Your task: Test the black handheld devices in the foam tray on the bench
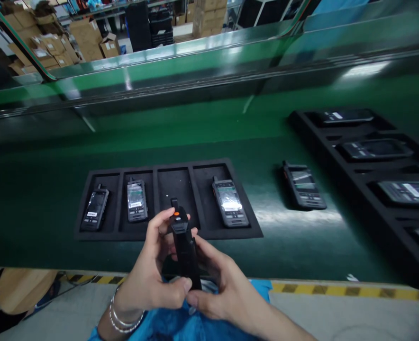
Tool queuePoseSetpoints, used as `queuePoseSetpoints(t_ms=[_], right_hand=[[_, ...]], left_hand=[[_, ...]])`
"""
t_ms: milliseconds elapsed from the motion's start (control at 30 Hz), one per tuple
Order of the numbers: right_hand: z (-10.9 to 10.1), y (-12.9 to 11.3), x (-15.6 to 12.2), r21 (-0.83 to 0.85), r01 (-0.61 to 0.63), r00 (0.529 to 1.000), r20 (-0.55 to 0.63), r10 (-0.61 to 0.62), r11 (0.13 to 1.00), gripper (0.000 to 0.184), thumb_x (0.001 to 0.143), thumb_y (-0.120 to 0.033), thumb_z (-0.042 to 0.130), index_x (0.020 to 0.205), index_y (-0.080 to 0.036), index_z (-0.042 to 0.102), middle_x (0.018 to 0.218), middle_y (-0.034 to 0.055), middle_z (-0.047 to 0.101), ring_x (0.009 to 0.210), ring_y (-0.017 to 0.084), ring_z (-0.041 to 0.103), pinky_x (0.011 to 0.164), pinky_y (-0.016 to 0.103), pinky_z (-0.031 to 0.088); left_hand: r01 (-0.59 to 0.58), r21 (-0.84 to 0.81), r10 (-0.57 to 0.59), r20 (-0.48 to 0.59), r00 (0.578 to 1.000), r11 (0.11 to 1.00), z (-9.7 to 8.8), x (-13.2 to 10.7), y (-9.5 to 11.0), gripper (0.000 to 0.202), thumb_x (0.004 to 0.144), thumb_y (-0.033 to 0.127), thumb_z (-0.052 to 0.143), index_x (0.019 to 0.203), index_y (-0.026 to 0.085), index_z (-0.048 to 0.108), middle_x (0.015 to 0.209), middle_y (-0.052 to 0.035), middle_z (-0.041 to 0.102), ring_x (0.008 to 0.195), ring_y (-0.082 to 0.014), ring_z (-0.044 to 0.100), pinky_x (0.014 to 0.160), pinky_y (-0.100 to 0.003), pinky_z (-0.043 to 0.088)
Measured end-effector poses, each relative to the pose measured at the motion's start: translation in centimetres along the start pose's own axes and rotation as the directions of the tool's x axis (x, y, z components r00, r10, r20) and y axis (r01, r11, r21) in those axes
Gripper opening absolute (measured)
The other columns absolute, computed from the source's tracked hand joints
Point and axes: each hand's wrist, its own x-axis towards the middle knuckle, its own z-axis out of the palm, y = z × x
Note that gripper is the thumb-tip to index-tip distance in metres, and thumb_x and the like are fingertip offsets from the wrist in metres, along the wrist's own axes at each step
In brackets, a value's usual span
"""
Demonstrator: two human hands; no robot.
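Between my two hands is a black handheld radio [185, 251], turned edge-on, with a stubby antenna and an orange button near its top. My left hand [156, 270] wraps its left side, thumb low on the body. From the right, my right hand [223, 284] grips the lower end, thumb and fingers closed on it. Just beyond lies a black foam tray [247, 231] with compartments. Radios rest in its two left compartments, one radio [96, 208] and another radio [137, 200], and a third radio [230, 202] fills the rightmost. The remaining compartment holds no radio.
Another radio [305, 186] lies on the green belt [209, 125] right of the tray. At far right, a larger black foam tray [323, 156] holds several devices. A striped yellow-black edge [319, 290] runs along the front. A round wooden stool [26, 289] stands lower left; cardboard boxes [85, 38] are behind.
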Motion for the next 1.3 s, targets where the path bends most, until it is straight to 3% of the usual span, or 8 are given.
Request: queuePoseSetpoints(t_ms=[200, 433, 600, 667, 800, 1067, 1167, 1300], right_hand=[[0.1, -0.2, 0.4, 0.101, -0.070, 0.997, 0.022, 0.068, 0.992, 0.080, 0.059, -0.005, 0.081, 0.127, -0.041, 0.058, 0.117, -0.0039, 0.070, 0.109, 0.021, 0.068, 0.096, 0.031, 0.054], [0.2, -0.6, 0.7, 0.136, -0.224, 0.974, 0.058, 0.217, 0.965, 0.076, 0.053, -0.014, 0.086, 0.122, -0.031, 0.060, 0.109, 0.0005, 0.069, 0.105, 0.025, 0.064, 0.095, 0.039, 0.050], [0.2, -0.8, 0.6, 0.177, -0.294, 0.955, 0.022, 0.295, 0.939, 0.079, 0.044, -0.023, 0.092, 0.118, -0.028, 0.063, 0.107, 0.0018, 0.069, 0.105, 0.027, 0.061, 0.089, 0.038, 0.048], [0.1, -0.6, 0.5, 0.186, -0.274, 0.961, 0.017, 0.276, 0.943, 0.079, 0.043, -0.026, 0.093, 0.117, -0.028, 0.064, 0.105, 0.0013, 0.070, 0.103, 0.027, 0.061, 0.088, 0.038, 0.047], [0.0, 0.2, 0.3, 0.189, -0.208, 0.977, -0.010, 0.214, 0.960, 0.077, 0.042, -0.028, 0.093, 0.114, -0.029, 0.066, 0.103, -0.0001, 0.071, 0.099, 0.027, 0.062, 0.083, 0.036, 0.047], [-0.3, 0.5, -0.1, 0.174, -0.179, 0.982, -0.024, 0.186, 0.968, 0.080, 0.048, -0.040, 0.095, 0.122, -0.032, 0.065, 0.109, 0.0012, 0.071, 0.103, 0.026, 0.064, 0.082, 0.033, 0.050], [-0.5, 0.5, -0.1, 0.211, -0.177, 0.984, 0.055, 0.169, 0.961, 0.091, 0.055, -0.035, 0.096, 0.136, -0.040, 0.054, 0.122, -0.0008, 0.068, 0.112, 0.024, 0.064, 0.089, 0.031, 0.052], [-0.7, 0.5, -0.1, 0.253, -0.171, 0.980, 0.143, 0.138, 0.952, 0.108, 0.054, -0.025, 0.097, 0.142, -0.051, 0.041, 0.148, -0.0051, 0.051, 0.119, 0.022, 0.062, 0.088, 0.025, 0.055]], left_hand=[[-0.001, 0.037, 0.000, 0.023, 1.000, 0.999, 0.2, 0.0, 0.2, 0.091, 0.070, 0.012, 0.072, 0.145, 0.042, 0.030, 0.142, -0.0037, 0.050, 0.113, -0.0226, 0.058, 0.091, -0.032, 0.050], [0.013, 0.082, -0.017, 0.041, 0.999, 0.997, 0.0, -0.2, 0.2, 0.094, 0.071, 0.012, 0.072, 0.148, 0.042, 0.026, 0.154, -0.0042, 0.041, 0.109, -0.0207, 0.060, 0.104, -0.038, 0.047], [0.034, 0.105, -0.043, 0.090, 0.995, 0.994, -0.4, -0.6, 0.3, 0.097, 0.075, 0.016, 0.074, 0.151, 0.044, 0.020, 0.160, -0.0032, 0.029, 0.142, -0.0310, 0.036, 0.110, -0.041, 0.043], [0.035, 0.105, -0.045, 0.097, 0.994, 0.994, -0.4, -0.7, 0.3, 0.097, 0.077, 0.021, 0.076, 0.151, 0.045, 0.019, 0.161, -0.0029, 0.027, 0.140, -0.0305, 0.039, 0.110, -0.041, 0.042], [0.029, 0.087, -0.038, 0.103, 0.994, 0.996, -0.3, -0.8, 0.3, 0.096, 0.079, 0.024, 0.077, 0.151, 0.047, 0.018, 0.162, -0.0031, 0.026, 0.112, -0.0212, 0.060, 0.107, -0.041, 0.046], [0.061, -0.023, -0.060, 0.075, 0.995, 0.998, 0.2, -0.5, 0.4, 0.093, 0.081, 0.025, 0.077, 0.150, 0.050, 0.020, 0.158, -0.0024, 0.033, 0.114, -0.0236, 0.059, 0.094, -0.035, 0.052], [0.073, -0.083, -0.072, 0.011, 0.997, 0.994, 0.4, 0.0, 0.7, 0.088, 0.081, 0.031, 0.078, 0.149, 0.050, 0.024, 0.153, -0.0011, 0.039, 0.112, -0.0211, 0.058, 0.082, -0.026, 0.053], [0.065, -0.133, -0.065, 0.000, 0.998, 0.989, 0.4, 0.3, 0.8, 0.085, 0.083, 0.036, 0.075, 0.149, 0.051, 0.023, 0.138, -0.0011, 0.050, 0.103, -0.0178, 0.060, 0.082, -0.026, 0.054]])
